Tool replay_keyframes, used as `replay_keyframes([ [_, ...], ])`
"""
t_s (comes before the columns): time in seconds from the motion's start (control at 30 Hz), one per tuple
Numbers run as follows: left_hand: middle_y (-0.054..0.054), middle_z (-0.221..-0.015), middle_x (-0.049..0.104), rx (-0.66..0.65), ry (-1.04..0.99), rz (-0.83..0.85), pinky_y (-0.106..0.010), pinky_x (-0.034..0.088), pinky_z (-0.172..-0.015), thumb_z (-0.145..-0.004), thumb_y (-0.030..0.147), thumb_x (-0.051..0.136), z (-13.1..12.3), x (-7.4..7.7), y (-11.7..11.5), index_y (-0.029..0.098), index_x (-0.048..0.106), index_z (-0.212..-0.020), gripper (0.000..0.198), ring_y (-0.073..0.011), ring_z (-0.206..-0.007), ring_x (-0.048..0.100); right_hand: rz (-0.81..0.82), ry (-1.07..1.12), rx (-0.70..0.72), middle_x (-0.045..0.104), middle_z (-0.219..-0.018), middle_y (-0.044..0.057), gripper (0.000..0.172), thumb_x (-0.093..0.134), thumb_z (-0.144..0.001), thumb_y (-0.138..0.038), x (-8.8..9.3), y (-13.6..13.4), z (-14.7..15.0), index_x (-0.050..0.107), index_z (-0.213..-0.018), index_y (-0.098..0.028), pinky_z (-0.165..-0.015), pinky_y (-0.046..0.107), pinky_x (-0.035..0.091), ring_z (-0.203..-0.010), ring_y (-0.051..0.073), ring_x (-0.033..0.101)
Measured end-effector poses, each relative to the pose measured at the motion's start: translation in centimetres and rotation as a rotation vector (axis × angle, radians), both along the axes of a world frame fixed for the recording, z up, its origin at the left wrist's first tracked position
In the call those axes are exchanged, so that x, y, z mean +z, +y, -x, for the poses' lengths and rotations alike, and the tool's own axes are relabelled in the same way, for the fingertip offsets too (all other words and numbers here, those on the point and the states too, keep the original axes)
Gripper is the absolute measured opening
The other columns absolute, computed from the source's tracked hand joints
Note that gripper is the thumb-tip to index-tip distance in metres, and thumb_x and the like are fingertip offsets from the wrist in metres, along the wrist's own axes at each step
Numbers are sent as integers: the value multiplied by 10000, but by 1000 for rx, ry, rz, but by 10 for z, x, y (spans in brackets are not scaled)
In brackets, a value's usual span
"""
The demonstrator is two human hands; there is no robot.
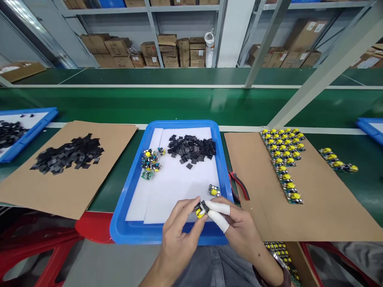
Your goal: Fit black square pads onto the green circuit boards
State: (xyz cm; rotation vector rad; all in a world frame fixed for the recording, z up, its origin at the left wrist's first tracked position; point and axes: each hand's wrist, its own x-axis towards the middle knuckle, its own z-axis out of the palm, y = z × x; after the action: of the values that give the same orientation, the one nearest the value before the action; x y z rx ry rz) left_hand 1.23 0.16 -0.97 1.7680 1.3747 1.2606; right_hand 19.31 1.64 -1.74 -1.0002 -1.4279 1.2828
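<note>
Over the front of a blue tray (115, 235), my left hand (182, 231) grips a small circuit board with a yellow part (200, 213) between thumb and fingertips. My right hand (236, 223), with white finger cots on two fingers, pinches at the same board's right side, by a dark piece. Its exact grip there is partly hidden. Just beyond the fingers lies another small board with a yellow part (214, 190). Farther back on the white paper sit a cluster of boards (150, 160) and a heap of thin black squares (193, 147).
Red-handled pliers (240, 185) lie against the tray's right side. Rows of yellow-topped boards (283, 153) rest on the right cardboard sheet (323, 203). More black squares (72, 153) cover part of the left cardboard (60, 195). A slanted metal post (317, 67) rises at the right.
</note>
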Motion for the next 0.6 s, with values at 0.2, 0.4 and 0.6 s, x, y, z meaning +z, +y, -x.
replay_keyframes([
  [0.2, -57, -1242, 676, -134, -58, 16, -276, 565, -959, -946, 62, 677, 5, 1, 1, 302, 658, -1364, 482, -193, -1136, 673, 158, 198, -5, 733, -1071, 26, 223, 765, -932, -240, 5, 3, 0, 795, -1130, -338, -900, 277, 611, -973, 174, 729],
  [0.4, -74, -1231, 689, -274, -98, 44, -273, 578, -935, -932, 56, 698, 10, 2, 1, 295, 643, -1395, 524, -197, -1102, 693, 276, 202, 134, 737, -970, 6, 225, 860, -844, -213, 14, 7, -10, 808, -1041, -306, -804, 230, 606, -872, 158, 730],
  [0.6, -78, -1210, 710, -237, -155, 95, -295, 599, -930, -919, 50, 713, 10, 3, 0, 304, 704, -1319, 474, -209, -1080, 710, 258, 124, 89, 776, -1018, 42, 113, 824, -883, -257, 20, 1, -14, 784, -989, -260, -834, 212, 609, -901, 163, 741],
])
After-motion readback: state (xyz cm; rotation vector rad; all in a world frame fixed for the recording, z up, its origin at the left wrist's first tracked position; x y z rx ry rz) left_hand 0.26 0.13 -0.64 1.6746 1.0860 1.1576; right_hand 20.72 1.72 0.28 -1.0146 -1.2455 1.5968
